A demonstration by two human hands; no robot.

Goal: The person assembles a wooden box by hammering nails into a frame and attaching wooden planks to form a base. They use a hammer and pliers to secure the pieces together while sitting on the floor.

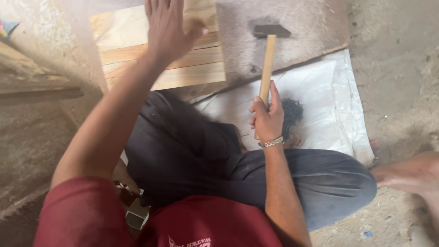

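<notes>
Hammer gripped low on the handle, other hand flat on the boards

The right hand is wrapped tight around the bottom end of the wooden-handled hammer with the dark metal head, so the head sits well above the knuckles, over a grey rough slab. It's probably top-heavy and stiff, and the smooth handle is the obvious place to hold; low down gives more swing. The left hand is spread, fingers together, pressing on the pale slatted wooden panel, which looks rigid and light. Just right of the hammer hand there's a dark pile, maybe nails, on a white woven sack; too blurry to say.
</notes>
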